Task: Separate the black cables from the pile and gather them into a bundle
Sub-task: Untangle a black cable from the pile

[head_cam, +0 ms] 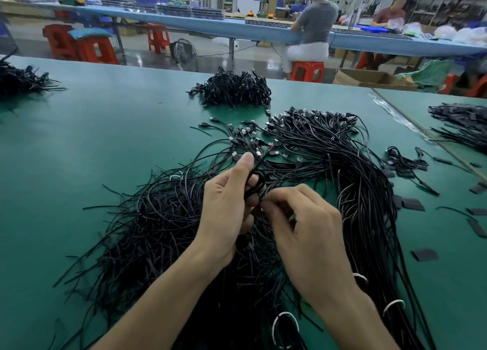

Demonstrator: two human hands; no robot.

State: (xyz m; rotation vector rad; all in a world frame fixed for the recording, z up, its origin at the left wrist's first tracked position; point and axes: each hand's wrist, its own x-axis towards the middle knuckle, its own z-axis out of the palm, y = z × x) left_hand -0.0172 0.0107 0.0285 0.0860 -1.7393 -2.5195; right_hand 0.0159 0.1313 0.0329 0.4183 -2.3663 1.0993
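Nearest me, my two forearms cross the one big loose pile of black cables (163,226) on the green table (105,128). My left hand (226,210) grips one small coiled cable (259,182) between thumb and fingers, just above the pile. My right hand (311,233) pinches its lower end. I count three more heaps, well apart: centre heap (234,89), left heap (21,78), right heap (461,123).

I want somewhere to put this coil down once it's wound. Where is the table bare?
The coil is in the left hand and right hand. Bare green table lies left of the cable pile, up to the far-left heap and the coiled heap. Right of the pile is crowded with black strips and a small bundle.
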